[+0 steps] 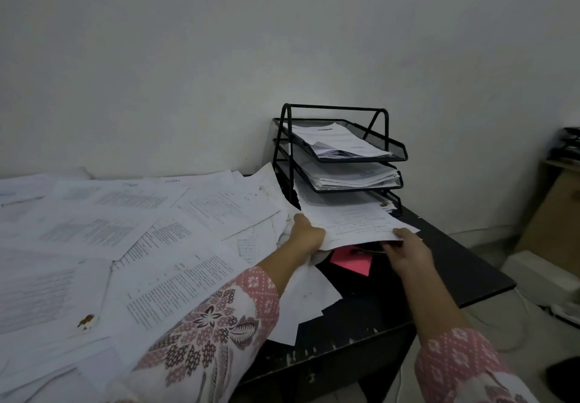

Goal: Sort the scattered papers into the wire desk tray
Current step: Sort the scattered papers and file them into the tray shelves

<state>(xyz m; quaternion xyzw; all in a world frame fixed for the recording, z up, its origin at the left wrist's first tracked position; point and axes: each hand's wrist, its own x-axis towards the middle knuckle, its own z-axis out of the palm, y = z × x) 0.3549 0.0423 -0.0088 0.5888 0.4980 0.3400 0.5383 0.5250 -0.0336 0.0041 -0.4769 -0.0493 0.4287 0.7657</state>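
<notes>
1. The scattered papers are lying in loose, overlapping layers across the left and middle of the counter. Any sleeve dragging over them is likely to be sliding sheets off the near edge, where several are already overhanging.
2. The left hand is gripping the near left corner of a held sheaf, fingers curled round its edge. With the sheaf bowing between the two grips, I am judging that the lower sheets could be slipping out and fanning.
3. A pink note and a dark object, too blurred to name, are lying just under the sheaf; they could be getting swept along or knocked away.
4. The right hand is pinching the sheaf's near right corner, thumb on top and fingers beneath.
5. The far end of the sheaf is reaching toward the bottom tier of the wire desk tray, whose upper two tiers are already holding stacks. The far edge could be catching on the wire frame and crumpling, or nudging the light tray toward the wall.
6. The counter is showing dark and scuffed along its front edge, standing against a plain pale wall in dim light; at the far right, a brown cabinet and pale boxes are sitting on the floor.
</notes>
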